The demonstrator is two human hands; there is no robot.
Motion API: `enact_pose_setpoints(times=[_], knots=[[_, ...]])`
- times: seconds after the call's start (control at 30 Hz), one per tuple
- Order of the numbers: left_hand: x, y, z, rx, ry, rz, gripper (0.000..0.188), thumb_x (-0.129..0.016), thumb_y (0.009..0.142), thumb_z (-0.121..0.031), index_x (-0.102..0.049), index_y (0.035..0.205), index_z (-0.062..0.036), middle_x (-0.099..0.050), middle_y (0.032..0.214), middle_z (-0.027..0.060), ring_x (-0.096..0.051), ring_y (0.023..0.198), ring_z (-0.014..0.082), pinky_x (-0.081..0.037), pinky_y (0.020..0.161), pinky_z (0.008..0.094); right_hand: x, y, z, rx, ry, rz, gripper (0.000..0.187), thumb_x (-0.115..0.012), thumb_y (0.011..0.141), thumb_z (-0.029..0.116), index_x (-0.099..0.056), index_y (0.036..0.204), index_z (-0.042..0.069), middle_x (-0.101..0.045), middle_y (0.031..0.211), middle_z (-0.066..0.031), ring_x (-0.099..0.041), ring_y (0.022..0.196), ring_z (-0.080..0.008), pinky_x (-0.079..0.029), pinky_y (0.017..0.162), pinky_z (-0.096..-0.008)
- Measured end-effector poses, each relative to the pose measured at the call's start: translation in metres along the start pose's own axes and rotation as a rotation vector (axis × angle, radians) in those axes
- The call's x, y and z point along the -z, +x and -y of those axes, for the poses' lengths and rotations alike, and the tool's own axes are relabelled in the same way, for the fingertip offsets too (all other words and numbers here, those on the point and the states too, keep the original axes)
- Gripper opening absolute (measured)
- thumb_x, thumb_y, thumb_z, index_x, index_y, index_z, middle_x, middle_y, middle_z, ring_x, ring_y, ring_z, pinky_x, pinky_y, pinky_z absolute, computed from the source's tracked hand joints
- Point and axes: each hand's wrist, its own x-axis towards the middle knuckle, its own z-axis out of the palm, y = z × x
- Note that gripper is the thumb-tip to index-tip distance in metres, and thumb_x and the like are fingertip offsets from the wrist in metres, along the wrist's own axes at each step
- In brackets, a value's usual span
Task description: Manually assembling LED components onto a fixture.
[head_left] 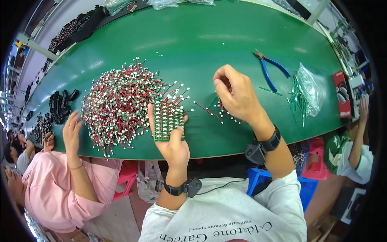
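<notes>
My left hand (175, 146) grips a green circuit board panel (168, 126) over the table, thumb on its near edge. Rows of small pale parts cover the panel, and red wires with white plugs (174, 96) fan out from its far end. To the right, my right hand (238, 93) is raised with fingers curled together; whatever they may pinch is hidden. Beneath and beside it lie several loose red wires with white plugs (221, 105), partly covered by the hand. One red wire lead (209, 112) lies between my two hands.
Left of the panel rises a big heap of red-wired connectors (119, 103). Blue-handled cutters (268, 69), green strips (297, 101), a clear plastic bag (309, 90) and a red box (342, 94) lie to the right. A co-worker's hand (72, 131) is beside the heap; black parts (61, 105) lie farther left.
</notes>
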Motion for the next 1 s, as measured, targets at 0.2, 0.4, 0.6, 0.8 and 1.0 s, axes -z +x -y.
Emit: enact_pose_setpoints(times=[0.2, 0.4, 0.6, 0.8, 1.0], knots=[[0.003, -0.001, 0.004, -0.004, 0.062, 0.008, 0.085, -0.044, 0.075, 0.016, -0.02, 0.154, -0.0052, -0.055, 0.127, 0.0113, -0.06, 0.1, 0.0151, -0.054, 0.086, 0.0308, -0.013, -0.015, 0.028, 0.074, 0.315, 0.315, 0.013, -0.056, 0.087, -0.007, -0.063, 0.098, -0.001, -0.063, 0.076, -0.0069, -0.063, 0.065, -0.0123, -0.051, 0.06, -0.0251], [0.003, -0.004, 0.006, -0.03, 0.109, 0.088, 0.081, -0.043, 0.08, 0.019, -0.019, 0.154, -0.0042, -0.055, 0.125, 0.0089, -0.057, 0.098, 0.0112, -0.05, 0.082, 0.0256, -0.044, -0.027, 0.027, 0.243, 0.158, 0.207, 0.012, -0.066, 0.081, -0.003, -0.066, 0.093, 0.0, -0.066, 0.08, -0.0106, -0.067, 0.066, -0.023, -0.054, 0.059, -0.0308], [-0.001, -0.004, 0.012, -0.116, 0.182, 0.134, 0.072, -0.046, 0.089, 0.015, -0.019, 0.153, -0.0023, -0.05, 0.136, 0.0128, -0.055, 0.115, 0.0164, -0.045, 0.099, 0.0303, -0.049, -0.03, 0.024, 0.246, 0.087, 0.164, 0.012, -0.068, 0.079, 0.0, -0.064, 0.09, 0.001, -0.063, 0.079, -0.0124, -0.065, 0.066, -0.0282, -0.053, 0.057, -0.0349], [0.0, -0.004, 0.013, -0.139, 0.205, 0.198, 0.068, -0.049, 0.092, 0.012, -0.02, 0.153, -0.0005, -0.045, 0.141, 0.014, -0.053, 0.118, 0.0169, -0.043, 0.101, 0.0313, -0.051, -0.031, 0.022, 0.3, 0.078, 0.125, 0.013, -0.069, 0.078, 0.001, -0.063, 0.089, 0.001, -0.064, 0.077, -0.0128, -0.065, 0.067, -0.0282, -0.053, 0.058, -0.0358], [-0.001, -0.004, 0.011, -0.157, 0.241, 0.185, 0.068, -0.05, 0.094, 0.009, -0.019, 0.153, 0.0005, -0.046, 0.141, 0.0126, -0.054, 0.115, 0.0151, -0.044, 0.099, 0.0302, -0.053, -0.032, 0.023, 0.284, 0.039, 0.13, 0.013, -0.07, 0.076, 0.0, -0.063, 0.087, 0.001, -0.064, 0.073, -0.0115, -0.065, 0.066, -0.0263, -0.053, 0.057, -0.0342]])
